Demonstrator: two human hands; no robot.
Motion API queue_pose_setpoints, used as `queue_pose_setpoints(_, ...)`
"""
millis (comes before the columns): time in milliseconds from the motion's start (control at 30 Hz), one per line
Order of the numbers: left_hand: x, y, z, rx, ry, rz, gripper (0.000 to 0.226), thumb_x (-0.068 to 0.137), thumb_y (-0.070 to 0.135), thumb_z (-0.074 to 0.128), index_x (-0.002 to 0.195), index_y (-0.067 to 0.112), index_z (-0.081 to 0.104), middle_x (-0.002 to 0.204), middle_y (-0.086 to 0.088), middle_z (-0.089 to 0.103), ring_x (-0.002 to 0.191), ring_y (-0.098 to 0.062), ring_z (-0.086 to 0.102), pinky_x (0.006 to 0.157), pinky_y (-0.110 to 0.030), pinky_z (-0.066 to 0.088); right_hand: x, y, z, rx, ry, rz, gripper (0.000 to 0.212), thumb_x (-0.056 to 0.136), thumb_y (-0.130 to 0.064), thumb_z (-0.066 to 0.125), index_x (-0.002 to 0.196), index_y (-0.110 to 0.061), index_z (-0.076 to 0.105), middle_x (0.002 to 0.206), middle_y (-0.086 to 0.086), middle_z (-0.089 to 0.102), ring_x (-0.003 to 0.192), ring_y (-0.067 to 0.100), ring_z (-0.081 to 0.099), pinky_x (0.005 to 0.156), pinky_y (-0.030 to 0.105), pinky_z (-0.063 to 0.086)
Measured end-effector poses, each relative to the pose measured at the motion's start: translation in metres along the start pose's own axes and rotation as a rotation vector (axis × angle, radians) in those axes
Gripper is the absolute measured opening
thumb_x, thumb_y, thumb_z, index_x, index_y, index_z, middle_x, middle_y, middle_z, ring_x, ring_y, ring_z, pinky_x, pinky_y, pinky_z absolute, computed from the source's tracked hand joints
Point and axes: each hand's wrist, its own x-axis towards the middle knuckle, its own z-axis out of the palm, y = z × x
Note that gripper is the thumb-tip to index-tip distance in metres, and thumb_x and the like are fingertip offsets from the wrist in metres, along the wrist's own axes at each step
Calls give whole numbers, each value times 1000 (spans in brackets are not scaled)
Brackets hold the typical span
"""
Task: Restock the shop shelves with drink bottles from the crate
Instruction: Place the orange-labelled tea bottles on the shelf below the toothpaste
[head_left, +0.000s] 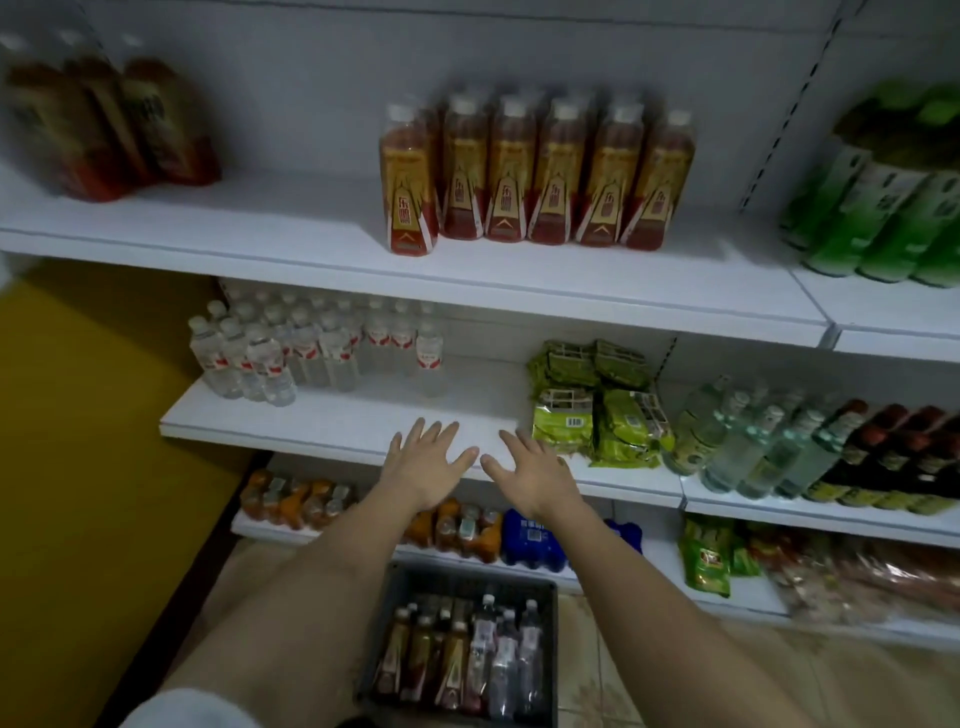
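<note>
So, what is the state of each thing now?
Left hand: open, empty, over middle shelf.
Right hand: open, empty, beside it.
Crate: on floor, bottles inside.
Middle shelf: bare in front.
Red bottles: upright row, top shelf.
Water bottles: upright, grouped left.

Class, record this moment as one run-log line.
left hand: open, empty | right hand: open, empty | both over middle shelf | crate: bottles inside, on floor

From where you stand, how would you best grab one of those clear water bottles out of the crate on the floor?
Probably from straight above. The clear bottles stand upright and packed tight in the crate, beside the amber ones, so only caps and necks are free. Close the fingers round a neck just under its white cap and lift straight up. Both hands are empty now.
</note>
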Motion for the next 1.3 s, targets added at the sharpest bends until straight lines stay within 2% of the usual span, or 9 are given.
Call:
queue_pose_setpoints(233,-1,-2,39,-3,-81,6,73,98,70,16,160,31,11,168,3,10,155,-21,0,123,-49,0,-6,26,34,17,-94,80,70,99,-65,28,158,-28,20,167,1,13,152,28,13,120,54,17)
queue_pose_setpoints(367,-1,-11,77,-16,-135,4,74,98,70,17,160,30,12,168,5,10,155,-19,1,124,-48,5,-7,34,69,61,-139,125,64,101,-60,30,153,-22,30,162,6,26,147,31,23,116,50,25)
queue_pose_setpoints(567,-24,-53,159,-138,-320,-95,71,100,65,24,159,28,14,168,2,12,154,-22,2,124,-46,6,-17,44,164,137,-347,243,73,99,-64,29,159,-25,18,167,3,15,152,29,13,121,51,17)
queue_pose_setpoints(767,-14,-93,252,-157,-493,-169,65,102,61,27,158,30,17,166,4,15,154,-23,6,123,-44,10,-11,67,273,212,-495,359,78,93,-69,31,157,-23,24,164,6,21,150,34,19,119,56,21)
queue_pose_setpoints(867,-2,-117,315,-227,-441,-234,62,100,60,35,153,29,31,162,-4,30,150,-28,22,120,-46,22,2,85,329,228,-562,358,65,99,-54,40,154,-21,29,160,14,26,146,36,25,117,50,25)
queue_pose_setpoints(1000,27,-148,412,-279,-501,-277,69,93,71,24,143,28,43,149,-10,46,139,-34,40,112,-53,34,41,117,425,390,-521,551,74,91,-61,48,148,-14,37,146,13,44,134,35,43,108,49,39)
queue_pose_setpoints(1067,45,-166,466,-289,-485,-264,57,95,65,29,131,26,50,135,-8,57,127,-31,52,106,-53,41,64,138,480,407,-524,594,73,91,-60,48,145,-13,38,141,14,48,126,35,50,103,50,44)
queue_pose_setpoints(1167,74,-194,541,-283,-397,-239,36,100,48,42,124,23,50,125,-8,61,120,-30,54,103,-50,44,104,165,551,443,-453,662,69,93,-53,55,143,-9,40,136,15,53,122,35,54,100,48,48)
queue_pose_setpoints(1300,101,-226,616,-374,-292,-284,32,98,41,47,125,23,51,118,-8,62,113,-29,57,94,-50,50,142,190,638,413,-359,698,77,89,-48,65,145,-7,34,132,17,56,120,36,57,99,46,49)
